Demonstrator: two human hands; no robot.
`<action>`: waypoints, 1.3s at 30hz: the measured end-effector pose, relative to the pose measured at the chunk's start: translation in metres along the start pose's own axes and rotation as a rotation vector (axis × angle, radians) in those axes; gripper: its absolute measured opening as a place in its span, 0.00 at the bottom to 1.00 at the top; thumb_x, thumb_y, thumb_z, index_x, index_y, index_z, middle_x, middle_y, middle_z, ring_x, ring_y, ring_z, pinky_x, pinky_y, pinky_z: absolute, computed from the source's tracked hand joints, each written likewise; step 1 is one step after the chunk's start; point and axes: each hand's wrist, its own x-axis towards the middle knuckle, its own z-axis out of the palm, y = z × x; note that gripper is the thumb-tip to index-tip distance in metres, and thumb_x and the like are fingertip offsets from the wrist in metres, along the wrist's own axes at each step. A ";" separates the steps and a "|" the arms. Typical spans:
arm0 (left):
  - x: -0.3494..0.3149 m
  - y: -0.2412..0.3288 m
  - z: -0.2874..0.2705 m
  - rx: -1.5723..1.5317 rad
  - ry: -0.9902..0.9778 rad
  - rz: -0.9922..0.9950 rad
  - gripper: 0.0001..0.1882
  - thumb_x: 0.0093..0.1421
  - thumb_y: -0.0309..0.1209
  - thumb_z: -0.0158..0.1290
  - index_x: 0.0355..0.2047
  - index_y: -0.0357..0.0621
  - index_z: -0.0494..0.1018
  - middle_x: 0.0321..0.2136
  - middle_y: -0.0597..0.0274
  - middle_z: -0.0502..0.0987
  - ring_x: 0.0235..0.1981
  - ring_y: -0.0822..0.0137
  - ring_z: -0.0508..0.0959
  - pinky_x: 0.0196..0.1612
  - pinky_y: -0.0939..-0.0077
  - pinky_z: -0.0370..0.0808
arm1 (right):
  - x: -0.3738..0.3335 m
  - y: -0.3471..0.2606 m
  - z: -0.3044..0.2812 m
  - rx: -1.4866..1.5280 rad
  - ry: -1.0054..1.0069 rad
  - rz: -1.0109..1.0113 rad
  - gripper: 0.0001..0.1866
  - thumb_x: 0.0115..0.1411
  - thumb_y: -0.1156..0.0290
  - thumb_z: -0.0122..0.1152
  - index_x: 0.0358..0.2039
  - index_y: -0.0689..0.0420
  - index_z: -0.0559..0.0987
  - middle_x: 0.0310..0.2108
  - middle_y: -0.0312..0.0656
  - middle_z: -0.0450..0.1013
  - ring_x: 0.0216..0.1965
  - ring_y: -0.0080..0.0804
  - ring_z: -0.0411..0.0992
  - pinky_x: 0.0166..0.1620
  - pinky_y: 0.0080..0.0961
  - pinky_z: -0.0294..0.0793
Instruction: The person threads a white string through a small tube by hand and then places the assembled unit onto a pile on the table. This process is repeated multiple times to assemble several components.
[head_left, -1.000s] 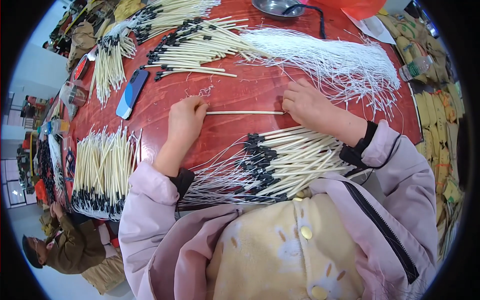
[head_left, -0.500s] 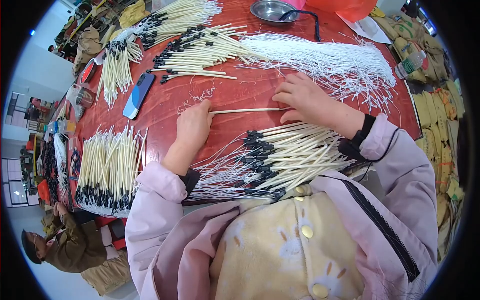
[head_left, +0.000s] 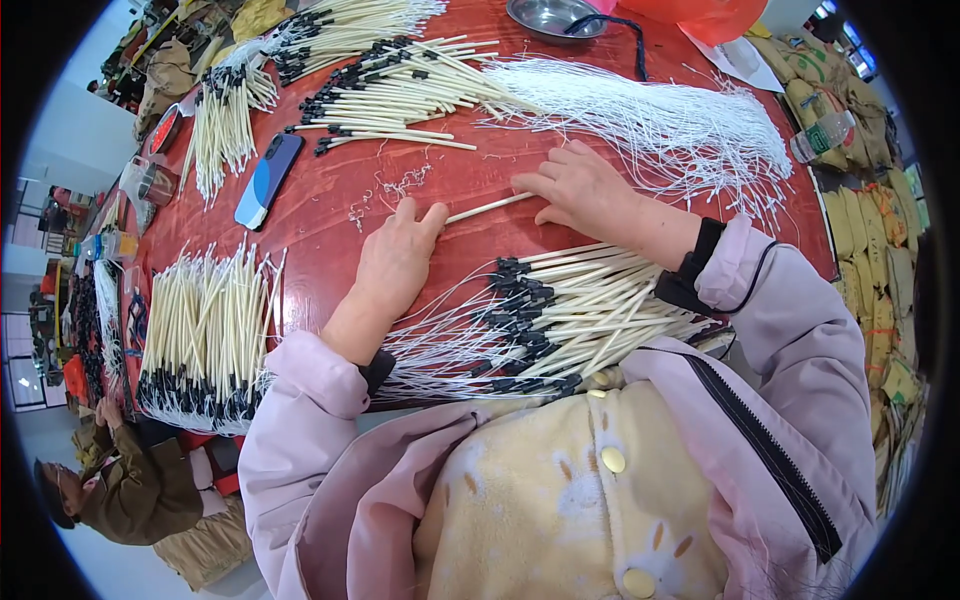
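A thin cream stick (head_left: 487,208) is held level above the red table between my two hands. My left hand (head_left: 395,260) pinches its left end, with the fingertips partly turned out of sight. The right end runs under the bent fingers of my right hand (head_left: 590,197), which grip it and hide its tip. Just below my right hand lies a pile of similar cream sticks (head_left: 600,305) with black ends, and white strings (head_left: 440,350) trail leftward from them. White thread scraps (head_left: 400,185) lie beyond my left hand.
A long bundle of white strings (head_left: 650,115) lies at the far right. More stick bundles (head_left: 400,95) lie at the back, another (head_left: 205,320) at the left. Also around are a phone (head_left: 270,180), a metal bowl (head_left: 550,18), a plastic bottle (head_left: 822,137) and a seated person (head_left: 140,480).
My right hand has shifted left, closer to my left hand, and less of the stick shows. The stick now tilts slightly up to the right.
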 end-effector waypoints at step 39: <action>0.152 0.087 0.024 -0.193 -0.021 0.366 0.11 0.61 0.29 0.55 0.42 0.39 0.71 0.39 0.48 0.74 0.38 0.45 0.80 0.38 0.51 0.78 | -0.069 0.011 -0.053 0.056 -0.416 0.460 0.41 0.55 0.44 0.65 0.49 0.76 0.78 0.63 0.48 0.68 0.55 0.44 0.66 0.62 0.41 0.61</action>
